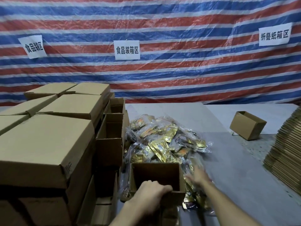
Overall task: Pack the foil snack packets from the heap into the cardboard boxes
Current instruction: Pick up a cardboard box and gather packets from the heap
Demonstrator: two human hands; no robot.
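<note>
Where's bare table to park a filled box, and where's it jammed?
Free: the grey table between the packet heap and the flat carton stack, nearer than the small tipped box. Also behind the heap, toward the tarp. Crowded: left side, closed boxes against open ones.

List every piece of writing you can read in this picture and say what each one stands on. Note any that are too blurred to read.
"食品装箱区": middle paper sign on the striped tarpaulin.
"折叠纸箱区": right paper sign on the same tarpaulin.
"食品" then blurred characters, ending "区": left paper sign, tilted.
Print on the foil packets: too small to read.
Mark on the closed box: unreadable.
</note>
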